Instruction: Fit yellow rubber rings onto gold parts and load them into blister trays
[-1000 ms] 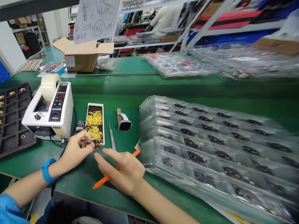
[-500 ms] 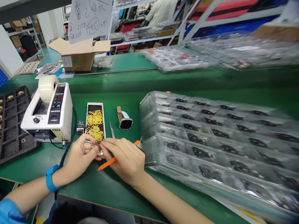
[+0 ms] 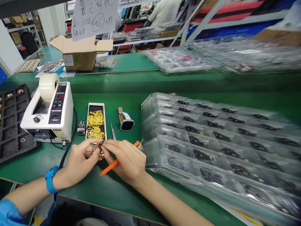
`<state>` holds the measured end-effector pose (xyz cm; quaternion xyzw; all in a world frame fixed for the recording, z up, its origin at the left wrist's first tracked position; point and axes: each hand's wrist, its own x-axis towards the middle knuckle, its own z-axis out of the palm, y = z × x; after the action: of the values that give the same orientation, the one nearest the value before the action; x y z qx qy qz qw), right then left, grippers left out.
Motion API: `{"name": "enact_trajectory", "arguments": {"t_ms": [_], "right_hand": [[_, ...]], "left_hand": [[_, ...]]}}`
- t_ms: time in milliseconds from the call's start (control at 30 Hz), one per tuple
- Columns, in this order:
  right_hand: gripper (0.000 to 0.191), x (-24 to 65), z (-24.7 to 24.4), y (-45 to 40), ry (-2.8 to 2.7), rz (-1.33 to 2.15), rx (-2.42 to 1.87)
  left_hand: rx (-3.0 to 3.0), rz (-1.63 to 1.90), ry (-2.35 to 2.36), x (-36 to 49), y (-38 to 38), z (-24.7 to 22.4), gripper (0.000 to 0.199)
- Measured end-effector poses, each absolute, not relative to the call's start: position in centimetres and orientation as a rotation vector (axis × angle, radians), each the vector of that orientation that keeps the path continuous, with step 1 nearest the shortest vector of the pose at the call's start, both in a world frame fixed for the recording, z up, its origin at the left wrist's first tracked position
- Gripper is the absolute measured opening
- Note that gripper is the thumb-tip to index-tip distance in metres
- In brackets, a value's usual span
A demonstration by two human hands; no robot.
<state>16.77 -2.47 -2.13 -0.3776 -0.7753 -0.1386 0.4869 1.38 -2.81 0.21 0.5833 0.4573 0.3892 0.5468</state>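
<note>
My left hand (image 3: 78, 161) is closed round a small gold-coloured metal watch case (image 3: 101, 153), partly covered by the fingers. My right hand (image 3: 128, 158) pinches at the edge of the same case. Across its palm lies an orange pointed stick (image 3: 109, 168), tip down to the left and other end sticking out behind the hand. Just beyond the fingers is a white-rimmed box (image 3: 105, 121) of yellow rings (image 3: 95, 118). Tweezers (image 3: 113, 131) lie to its right, near a smartwatch (image 3: 127, 125) with a light strap.
A tape dispenser (image 3: 60, 108) and a tally counter (image 3: 81, 128) stand at left, beside a black foam tray (image 3: 14, 135) with gold parts. Stacked clear plastic trays (image 3: 174, 153) of dark parts fill the right. Behind are a cardboard box (image 3: 80, 59) and a hanging handwritten sheet (image 3: 94, 22).
The view has shifted slightly. The gold watch case has turned a little between my fingers, and both hands stay at nearly the same place.
</note>
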Motion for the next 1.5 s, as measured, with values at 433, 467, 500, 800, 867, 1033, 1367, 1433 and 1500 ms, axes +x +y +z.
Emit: {"name": "enact_trajectory", "arguments": {"t_ms": [433,467,500,800,867,1033,1367,1433,1500], "right_hand": [[0.013,17.1,-2.2,-2.3,-1.967,-0.367,-0.844],[0.014,17.1,-2.2,-2.4,-1.970,-0.375,-0.842],[0.014,17.0,-2.2,-2.4,-1.968,-0.383,-0.844],[0.014,16.3,-2.0,-2.7,-1.876,-0.333,-0.925],[0.012,16.4,-2.0,-2.7,-1.893,-0.371,-0.897],[0.008,16.6,-1.8,-2.6,-1.935,-0.452,-0.841],[0.012,16.3,-2.0,-3.1,-1.859,-0.366,-0.909],[0.011,16.3,-2.1,-3.1,-1.870,-0.368,-0.916],[0.012,16.3,-2.2,-3.0,-1.856,-0.332,-0.933]], "left_hand": [[1.426,0.911,1.096,1.4,-3.1,0.0,0.026],[1.477,0.916,1.110,1.4,-3.1,-0.1,0.026],[1.534,0.925,1.127,1.3,-3.1,-0.1,0.026],[1.739,1.046,1.175,1.5,-3.3,-1.0,0.025],[1.770,1.058,1.176,1.6,-3.4,-1.0,0.025],[1.812,1.087,1.146,1.6,-3.5,-0.8,0.025],[1.943,1.115,1.108,1.2,-3.6,-1.1,0.026],[1.929,1.092,1.114,1.2,-3.6,-1.1,0.026],[1.879,1.055,1.134,1.3,-3.5,-1.1,0.026]]}}
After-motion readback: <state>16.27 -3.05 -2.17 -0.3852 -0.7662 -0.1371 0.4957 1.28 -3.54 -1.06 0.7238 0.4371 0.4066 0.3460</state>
